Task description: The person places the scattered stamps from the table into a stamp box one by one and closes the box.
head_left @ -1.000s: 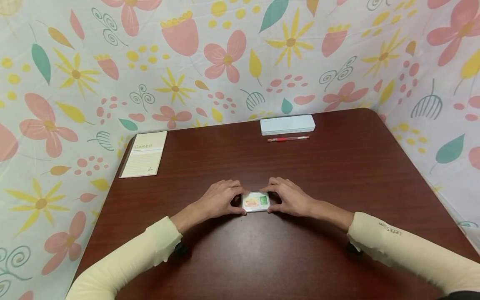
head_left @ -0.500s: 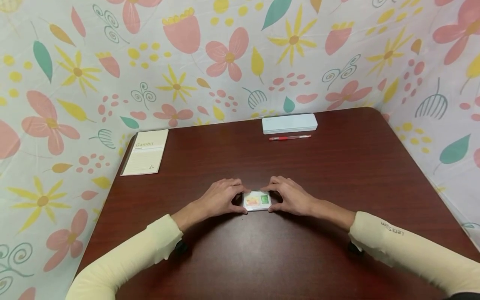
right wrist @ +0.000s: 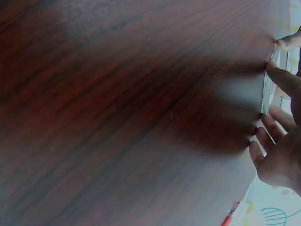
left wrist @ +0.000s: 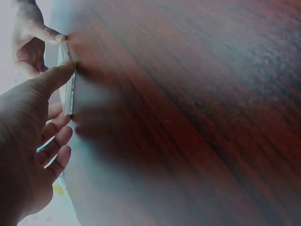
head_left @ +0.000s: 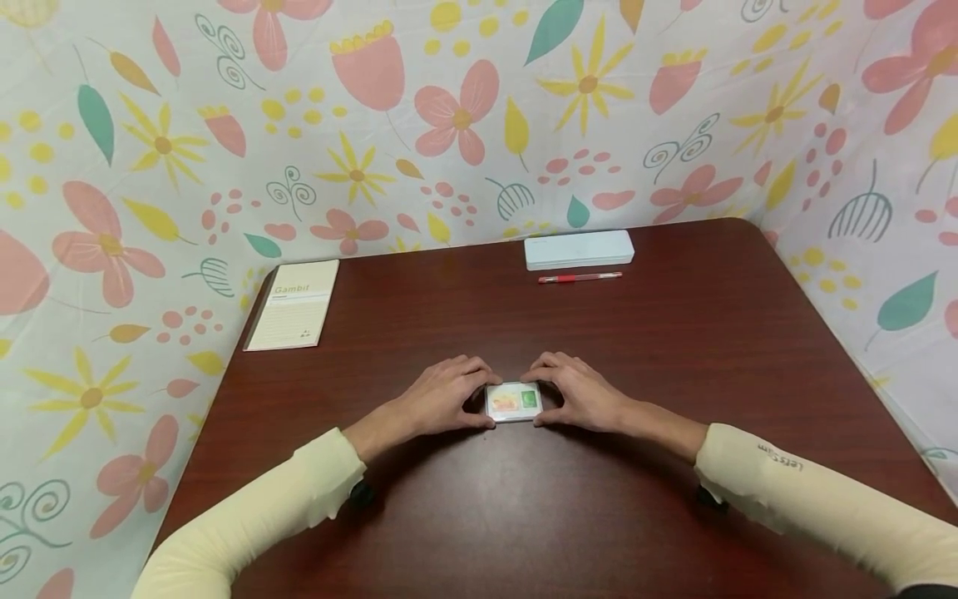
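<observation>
A small flat rectangular case, white with an orange-pink picture and a green patch on its upper face, lies on the brown table in the head view. My left hand holds its left end between thumb and fingers. At the opposite end, my right hand grips it the same way. Seen edge-on in the left wrist view, the case has a thin, clear-looking side, with the left thumb on its near edge. In the right wrist view, the right thumb touches that edge too.
A cream notebook marked "Gambit" lies at the table's far left. Toward the back stand a pale blue box and, just before it, a red pen. Flower-patterned cloth hangs behind and beside the brown table.
</observation>
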A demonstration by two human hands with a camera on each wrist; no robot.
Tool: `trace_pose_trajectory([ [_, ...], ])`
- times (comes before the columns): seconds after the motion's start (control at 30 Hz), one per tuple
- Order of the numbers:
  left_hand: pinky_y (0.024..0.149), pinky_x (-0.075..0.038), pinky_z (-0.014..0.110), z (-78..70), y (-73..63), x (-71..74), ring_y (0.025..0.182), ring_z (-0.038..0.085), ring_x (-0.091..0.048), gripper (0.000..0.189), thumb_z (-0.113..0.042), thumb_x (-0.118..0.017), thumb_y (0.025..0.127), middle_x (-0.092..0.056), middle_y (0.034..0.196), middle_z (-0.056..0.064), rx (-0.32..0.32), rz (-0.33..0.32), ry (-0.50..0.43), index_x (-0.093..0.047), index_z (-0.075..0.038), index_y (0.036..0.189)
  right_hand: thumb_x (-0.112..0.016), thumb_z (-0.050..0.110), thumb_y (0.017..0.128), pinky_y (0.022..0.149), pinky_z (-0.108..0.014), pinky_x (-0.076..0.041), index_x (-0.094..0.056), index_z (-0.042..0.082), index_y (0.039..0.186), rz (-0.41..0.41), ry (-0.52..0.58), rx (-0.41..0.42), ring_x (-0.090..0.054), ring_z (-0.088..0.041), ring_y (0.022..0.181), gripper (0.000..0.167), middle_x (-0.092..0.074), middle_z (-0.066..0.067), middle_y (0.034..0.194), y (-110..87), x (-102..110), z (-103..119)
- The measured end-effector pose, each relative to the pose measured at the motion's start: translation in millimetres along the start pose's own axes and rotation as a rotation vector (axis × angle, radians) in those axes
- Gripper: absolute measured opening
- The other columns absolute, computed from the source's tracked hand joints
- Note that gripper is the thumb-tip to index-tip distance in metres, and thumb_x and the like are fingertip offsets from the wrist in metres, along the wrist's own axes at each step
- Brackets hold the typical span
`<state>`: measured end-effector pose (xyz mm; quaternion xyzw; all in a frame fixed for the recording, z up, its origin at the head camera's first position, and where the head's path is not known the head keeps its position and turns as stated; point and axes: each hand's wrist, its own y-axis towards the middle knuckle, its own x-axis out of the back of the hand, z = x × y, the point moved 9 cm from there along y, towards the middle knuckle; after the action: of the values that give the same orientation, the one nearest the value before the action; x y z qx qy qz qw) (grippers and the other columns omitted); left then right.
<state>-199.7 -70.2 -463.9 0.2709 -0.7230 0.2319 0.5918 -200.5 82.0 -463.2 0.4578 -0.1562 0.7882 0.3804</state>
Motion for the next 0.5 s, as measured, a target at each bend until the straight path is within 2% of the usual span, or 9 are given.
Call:
trace_pose_trajectory([
  [0.1,0.094,-0.050,0.037,0.5,0.6,0.4,0.105,0.013,-0.056,0.063,-0.054,-0.082,0.091,-0.062,0.131,-0.003,-0.006,0.007,0.004,-0.067,-0.019,0.142,-0.098,0.026,0.078,0.098,-0.055,-0.047,-0.073,0.006,0.130,0.007,0.015,-0.006,-0.058,-0.029,0.120,0.061,-0.064,-0.006,0.124,1.1,-0.8,-2.3],
  [0.33,0.095,-0.051,0.039,0.4,-0.3,-0.9,0.107,0.014,-0.056,0.065,-0.053,-0.081,0.092,-0.061,0.134,-0.002,-0.023,0.007,-0.018,-0.065,-0.019,0.145,-0.097,0.029,0.079,0.100,-0.058,-0.046,-0.072,0.005,0.132,0.018,0.037,-0.017,-0.058,-0.031,0.121,0.063,-0.064,-0.007,0.126,1.2,-1.3,-7.4],
  [0.5,0.092,-0.050,0.038,3.2,-1.7,-1.5,0.104,0.013,-0.054,0.069,-0.055,-0.079,0.092,-0.060,0.133,-0.003,-0.003,0.012,-0.043,-0.061,-0.020,0.149,-0.097,0.028,0.079,0.101,-0.057,-0.047,-0.071,0.004,0.133,0.021,0.070,-0.031,-0.058,-0.032,0.121,0.065,-0.064,-0.008,0.127,0.4,1.6,-7.0],
])
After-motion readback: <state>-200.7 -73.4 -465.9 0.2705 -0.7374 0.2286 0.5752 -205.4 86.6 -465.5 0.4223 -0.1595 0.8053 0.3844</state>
